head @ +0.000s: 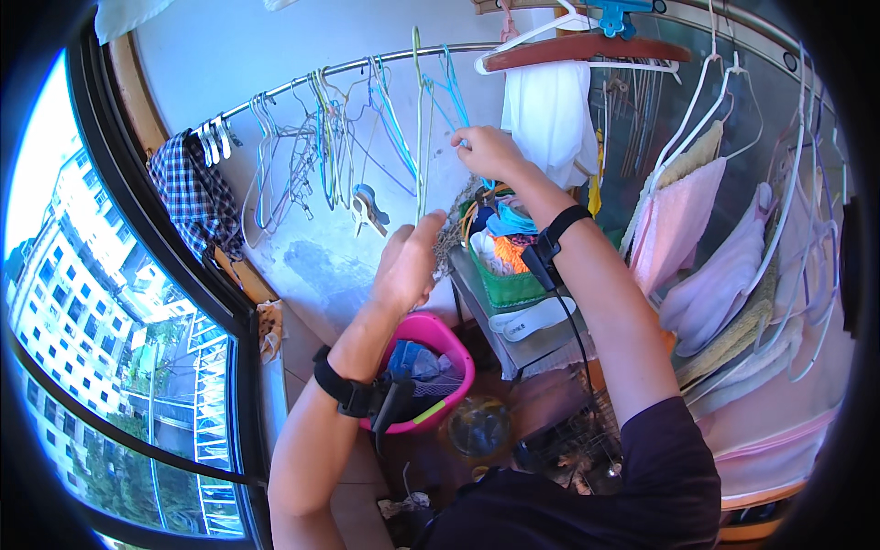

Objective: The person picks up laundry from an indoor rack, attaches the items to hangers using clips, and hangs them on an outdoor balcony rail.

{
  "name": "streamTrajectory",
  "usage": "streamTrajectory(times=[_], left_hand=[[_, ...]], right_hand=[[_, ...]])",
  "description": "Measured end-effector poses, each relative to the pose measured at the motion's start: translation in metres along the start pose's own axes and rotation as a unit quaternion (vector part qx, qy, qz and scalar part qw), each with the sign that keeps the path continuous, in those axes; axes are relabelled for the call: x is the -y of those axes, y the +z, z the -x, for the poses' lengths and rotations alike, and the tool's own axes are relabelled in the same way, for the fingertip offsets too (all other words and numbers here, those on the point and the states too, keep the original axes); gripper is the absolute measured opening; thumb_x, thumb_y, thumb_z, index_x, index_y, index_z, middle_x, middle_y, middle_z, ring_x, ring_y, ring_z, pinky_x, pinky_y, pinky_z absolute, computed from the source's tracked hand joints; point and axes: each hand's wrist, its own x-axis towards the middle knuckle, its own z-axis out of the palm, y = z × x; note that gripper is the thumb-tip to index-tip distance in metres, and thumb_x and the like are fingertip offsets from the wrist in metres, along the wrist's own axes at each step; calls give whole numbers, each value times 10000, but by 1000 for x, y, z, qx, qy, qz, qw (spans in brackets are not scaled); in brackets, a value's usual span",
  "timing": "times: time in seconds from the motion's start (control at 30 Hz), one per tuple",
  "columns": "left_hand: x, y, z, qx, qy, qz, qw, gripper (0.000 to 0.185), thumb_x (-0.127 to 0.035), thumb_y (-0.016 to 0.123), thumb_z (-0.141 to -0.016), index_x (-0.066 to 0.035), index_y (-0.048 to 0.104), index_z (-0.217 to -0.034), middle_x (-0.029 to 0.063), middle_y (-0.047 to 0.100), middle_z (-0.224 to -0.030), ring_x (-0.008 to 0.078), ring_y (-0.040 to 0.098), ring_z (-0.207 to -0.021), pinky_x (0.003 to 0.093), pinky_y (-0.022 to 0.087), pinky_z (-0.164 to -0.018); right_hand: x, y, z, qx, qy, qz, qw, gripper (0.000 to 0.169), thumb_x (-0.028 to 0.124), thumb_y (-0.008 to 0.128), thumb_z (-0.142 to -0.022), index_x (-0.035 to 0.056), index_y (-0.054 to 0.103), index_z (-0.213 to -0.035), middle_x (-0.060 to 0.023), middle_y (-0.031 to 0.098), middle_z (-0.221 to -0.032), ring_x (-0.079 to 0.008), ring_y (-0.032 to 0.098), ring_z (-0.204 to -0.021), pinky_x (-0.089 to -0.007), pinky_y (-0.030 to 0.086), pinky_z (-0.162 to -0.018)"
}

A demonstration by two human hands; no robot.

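Note:
My left hand [408,265] is closed around the lower end of a pale green hanger [421,137], which stands upright with its hook near the metal rail. Up and to the right, my right hand [489,152] has its fingers curled at a light blue hanger [452,86] by the rail. Part of that hanger is hidden behind the hand. Below my left hand, a pink plastic basket [467,368] holds blue and dark cloth items [419,361]. Both forearms wear black straps with small devices.
Several wire hangers [323,137] and a plaid cloth [189,185] hang along the metal rail [289,84]. A green basket [502,289] of coloured items stands beside white slippers [533,320]. Towels [680,199] hang at the right. A window [137,344] fills the left side.

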Motion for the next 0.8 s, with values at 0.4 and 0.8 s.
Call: streamTrajectory(times=[0.4,0.8], left_hand=[[-71,6,-97,-52,-42,-41,997,656,-626,434,-893,-4,516,-1085,66,449,-705,169,459,-481,339,397,-426],[-80,19,-135,0,-63,-64,996,780,-647,383,-921,85,399,-1190,121,532,-718,267,660,-611,306,576,-510]], right_hand=[[5,-19,17,-18,-23,-92,995,239,178,607,-838,73,718,-1023,-185,711,-867,-360,686,-823,-425,533,-795],[16,-14,27,-27,-31,-180,983,242,174,600,-840,93,713,-1038,-170,698,-815,-346,682,-792,-434,524,-739]])
